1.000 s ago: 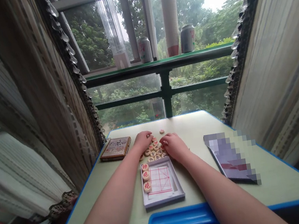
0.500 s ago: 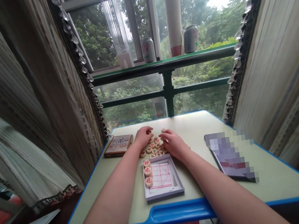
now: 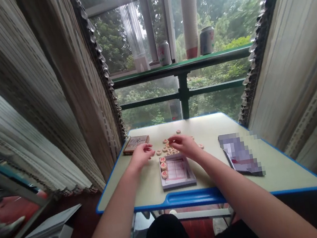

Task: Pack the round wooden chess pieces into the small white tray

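Note:
Above the left part of the table is my left hand (image 3: 142,155), fingers loosely bent and apart, with nothing visible in them. My right hand (image 3: 184,145) reaches over a cluster of round wooden Chinese chess pieces (image 3: 164,149); its fingers are curved and apart, and they hide some pieces. Just in front of the cluster is a shallow white box (image 3: 193,178). Red-marked chess pieces (image 3: 163,166) stand in a column along its left side, beside a sheet printed with a red grid (image 3: 176,169).
A brown printed box (image 3: 137,143) lies at the table's far left. To the right rests a dark flat tablet-like object (image 3: 240,158), partly blurred. Cans (image 3: 207,41) and stacked paper cups (image 3: 190,18) stand on the window ledge. Curtains (image 3: 287,48) hang on both sides.
My left hand has drawn back from the pieces, toward the left and nearer me. My right hand has shifted over the cluster. The camera view has tilted and moved slightly.

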A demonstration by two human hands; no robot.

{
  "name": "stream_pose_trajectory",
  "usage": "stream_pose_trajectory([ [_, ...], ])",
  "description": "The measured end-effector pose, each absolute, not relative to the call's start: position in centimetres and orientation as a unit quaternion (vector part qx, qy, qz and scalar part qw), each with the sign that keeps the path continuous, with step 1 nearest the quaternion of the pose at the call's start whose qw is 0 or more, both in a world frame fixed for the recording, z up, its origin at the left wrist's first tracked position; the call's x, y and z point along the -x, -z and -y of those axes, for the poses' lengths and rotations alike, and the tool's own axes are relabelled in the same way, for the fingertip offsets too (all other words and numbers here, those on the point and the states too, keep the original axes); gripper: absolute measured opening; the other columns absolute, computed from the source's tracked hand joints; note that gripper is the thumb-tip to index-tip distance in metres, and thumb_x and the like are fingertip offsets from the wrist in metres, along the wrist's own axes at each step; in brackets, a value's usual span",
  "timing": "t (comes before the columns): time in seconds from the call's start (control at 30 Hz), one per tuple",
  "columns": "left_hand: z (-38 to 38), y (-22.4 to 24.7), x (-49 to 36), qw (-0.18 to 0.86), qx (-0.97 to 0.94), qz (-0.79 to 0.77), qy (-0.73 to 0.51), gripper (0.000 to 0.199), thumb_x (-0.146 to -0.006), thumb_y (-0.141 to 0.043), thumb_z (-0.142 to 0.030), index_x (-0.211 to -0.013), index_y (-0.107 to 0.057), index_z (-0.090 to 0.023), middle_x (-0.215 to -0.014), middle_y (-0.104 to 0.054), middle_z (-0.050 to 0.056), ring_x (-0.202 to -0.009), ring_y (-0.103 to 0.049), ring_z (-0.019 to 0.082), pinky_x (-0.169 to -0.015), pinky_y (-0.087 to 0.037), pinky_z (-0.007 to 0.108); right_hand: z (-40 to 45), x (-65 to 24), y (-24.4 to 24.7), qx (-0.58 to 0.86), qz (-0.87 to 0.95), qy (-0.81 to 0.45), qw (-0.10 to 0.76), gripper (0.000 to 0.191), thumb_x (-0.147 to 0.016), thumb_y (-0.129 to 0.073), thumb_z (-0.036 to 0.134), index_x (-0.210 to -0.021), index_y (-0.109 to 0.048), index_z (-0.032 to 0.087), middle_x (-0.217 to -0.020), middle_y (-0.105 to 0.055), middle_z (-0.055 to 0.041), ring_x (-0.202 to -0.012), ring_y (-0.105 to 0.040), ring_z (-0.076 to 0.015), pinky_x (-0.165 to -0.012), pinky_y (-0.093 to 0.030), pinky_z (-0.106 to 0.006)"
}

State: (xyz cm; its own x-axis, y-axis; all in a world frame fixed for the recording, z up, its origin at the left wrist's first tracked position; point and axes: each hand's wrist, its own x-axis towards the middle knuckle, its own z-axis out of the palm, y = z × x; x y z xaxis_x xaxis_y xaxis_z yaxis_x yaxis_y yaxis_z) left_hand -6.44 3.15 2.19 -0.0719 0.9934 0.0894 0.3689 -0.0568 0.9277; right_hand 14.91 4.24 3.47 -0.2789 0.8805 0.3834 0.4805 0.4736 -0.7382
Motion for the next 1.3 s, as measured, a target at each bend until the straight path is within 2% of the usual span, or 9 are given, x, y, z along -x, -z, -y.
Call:
stream_pose_trajectory([
  [0.1,-1.6,-0.3,7.4,0.31,-0.583,-0.634,-0.403,0.033,-0.065,-0.068,-0.029,-0.093,-0.064,-0.014,-0.083,-0.065,0.008,-0.062,-0.06,0.016,-0.059,-0.047,0.03,-3.2,-14.5,-3.2,0.401,0.784,-0.279,0.383,0.022,-0.078,-0.058,0.019,-0.095,-0.071,0.02,-0.094,-0.072,-0.0046,-0.081,-0.066,-0.0146,-0.076,-0.051,-0.025],
  [0.23,-0.4,-0.6,6.7,0.164,-0.676,-0.639,-0.329,0.018,-0.073,-0.06,-0.031,-0.079,-0.069,-0.018,-0.079,-0.068,0.008,-0.072,-0.061,0.021,-0.073,-0.045,0.032,-2.7,-14.6,-3.1,0.431,0.792,-0.245,0.355,0.019,-0.077,-0.059,0.018,-0.091,-0.073,0.02,-0.091,-0.072,-0.0039,-0.081,-0.066,-0.0156,-0.079,-0.05,-0.027],
  [0.43,0.3,-2.3,5.6,0.048,-0.711,-0.652,-0.26,0.032,-0.084,-0.044,-0.035,-0.081,-0.072,-0.018,-0.088,-0.069,0.011,-0.087,-0.06,0.025,-0.08,-0.043,0.031,-2.8,-14.3,-3.1,0.449,0.819,-0.189,0.304,0.021,-0.076,-0.06,0.017,-0.093,-0.072,0.019,-0.089,-0.072,-0.0042,-0.081,-0.066,-0.0166,-0.078,-0.049,-0.026],
  [0.57,0.0,-1.8,5.7,0.05,-0.717,-0.617,-0.321,0.028,-0.082,-0.048,-0.031,-0.083,-0.072,-0.017,-0.09,-0.069,0.009,-0.088,-0.06,0.022,-0.082,-0.043,0.029,-2.6,-14.2,-3.1,0.444,0.827,-0.18,0.293,0.02,-0.076,-0.061,0.02,-0.094,-0.071,0.018,-0.085,-0.072,-0.0044,-0.077,-0.065,-0.016,-0.075,-0.048,-0.026],
  [0.7,-0.4,-1.1,5.7,0.074,-0.745,-0.586,-0.308,0.026,-0.079,-0.052,-0.035,-0.08,-0.073,-0.018,-0.084,-0.07,0.005,-0.08,-0.061,0.019,-0.076,-0.045,0.028,-2.5,-14.5,-3.3,0.419,0.842,-0.193,0.28,0.03,-0.074,-0.064,0.024,-0.104,-0.066,0.018,-0.088,-0.071,-0.0044,-0.074,-0.064,-0.0152,-0.07,-0.048,-0.026],
  [0.9,-0.5,-0.8,5.5,0.042,-0.768,-0.557,-0.315,0.021,-0.077,-0.056,-0.031,-0.077,-0.072,-0.018,-0.083,-0.07,0.004,-0.079,-0.062,0.017,-0.077,-0.046,0.027,-2.5,-14.8,-3.6,0.425,0.862,-0.147,0.234,0.015,-0.074,-0.064,0.022,-0.087,-0.07,0.019,-0.086,-0.07,-0.0042,-0.075,-0.062,-0.0156,-0.068,-0.046,-0.025],
  [1.3,-1.7,-0.6,4.8,0.007,-0.778,-0.536,-0.328,0.017,-0.077,-0.059,-0.026,-0.072,-0.072,-0.018,-0.074,-0.069,0.005,-0.076,-0.058,0.018,-0.077,-0.046,0.032,-2.9,-14.7,-3.1,0.418,0.876,-0.083,0.224,0.013,-0.078,-0.062,0.021,-0.088,-0.069,0.018,-0.093,-0.066,-0.0066,-0.076,-0.059,-0.0144,-0.073,-0.044,-0.025],
])
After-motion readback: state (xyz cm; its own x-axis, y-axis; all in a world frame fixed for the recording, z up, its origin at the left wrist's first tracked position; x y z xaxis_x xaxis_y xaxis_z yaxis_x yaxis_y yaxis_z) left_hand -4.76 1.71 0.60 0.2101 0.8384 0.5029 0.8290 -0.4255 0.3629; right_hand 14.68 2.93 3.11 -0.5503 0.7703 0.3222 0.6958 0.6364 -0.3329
